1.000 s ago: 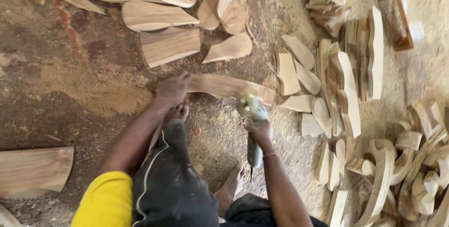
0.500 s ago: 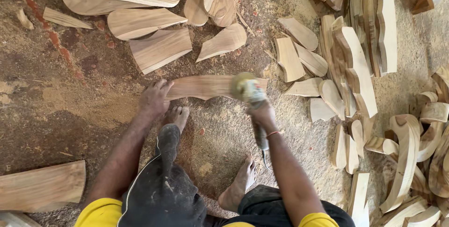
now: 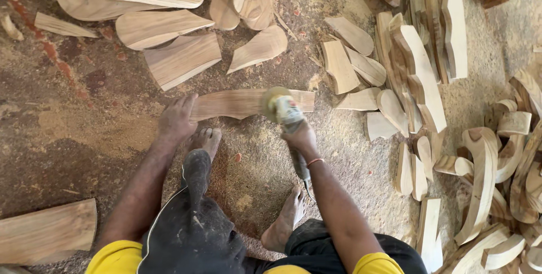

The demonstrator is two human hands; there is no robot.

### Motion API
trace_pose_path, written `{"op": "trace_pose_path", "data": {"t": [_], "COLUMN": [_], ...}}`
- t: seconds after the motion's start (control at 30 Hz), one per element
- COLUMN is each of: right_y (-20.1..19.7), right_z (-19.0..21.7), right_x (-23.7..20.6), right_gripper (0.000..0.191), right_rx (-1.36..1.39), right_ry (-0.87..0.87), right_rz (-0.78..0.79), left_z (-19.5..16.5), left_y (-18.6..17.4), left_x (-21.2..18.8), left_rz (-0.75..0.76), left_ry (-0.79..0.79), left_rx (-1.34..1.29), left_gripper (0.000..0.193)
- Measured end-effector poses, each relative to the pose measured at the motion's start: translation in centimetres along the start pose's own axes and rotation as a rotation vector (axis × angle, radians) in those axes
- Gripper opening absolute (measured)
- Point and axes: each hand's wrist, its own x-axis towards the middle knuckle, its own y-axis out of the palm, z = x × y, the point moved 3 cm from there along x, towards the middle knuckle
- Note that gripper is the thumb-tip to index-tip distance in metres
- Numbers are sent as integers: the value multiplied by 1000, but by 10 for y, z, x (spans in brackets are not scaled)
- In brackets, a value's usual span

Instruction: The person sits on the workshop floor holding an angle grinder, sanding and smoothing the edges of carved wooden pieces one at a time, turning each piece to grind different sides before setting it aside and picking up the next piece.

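A long flat wooden piece (image 3: 237,103) lies on the sawdust-covered floor in front of me. My left hand (image 3: 176,120) presses down on its left end. My right hand (image 3: 301,137) grips an angle grinder (image 3: 283,110), whose round sanding disc rests on the piece near its right end. My left bare foot (image 3: 206,140) touches the near edge of the piece beside the left hand. My right bare foot (image 3: 285,222) is planted nearer to me, with the grinder's cord running beside it.
Several cut flat wooden blanks (image 3: 182,58) lie at the top left. Curved carved wooden parts (image 3: 420,76) are heaped on the right, more of these curved parts (image 3: 484,178) at far right. Another plank (image 3: 45,233) lies at bottom left. Sawdust covers the floor.
The view shifted so the workpiece sits lower in frame. The grinder has stayed near the right end of the piece, and my left hand remains on its left end.
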Motion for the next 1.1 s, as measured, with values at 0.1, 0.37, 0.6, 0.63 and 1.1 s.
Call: {"op": "trace_pose_path", "data": {"t": [0.1,0.37,0.6,0.63,1.1], "right_y": [8,12,-55,-80,-214], "right_z": [19,-30,-142,-164,-254], "right_x": [-15,14,45,42,-20], "right_gripper": [67,31,41,38,36], "right_rx": [10,-167,547,341,678], "right_ry": [-111,-212,-270,-90,-168], "right_rz": [48,41,32,-64,-523], "left_z": [-1,-8,-17,-12,-34], "left_y": [-2,-6,-34,-38,-63], "left_x": [1,0,2,2,-14], "left_rz": [8,-4,-126,37,-210], "left_ry": [-23,-51,-53,-92,-52], "left_rx": [-23,-100,-38,135,270], "left_gripper": [93,86,85,100,91]}}
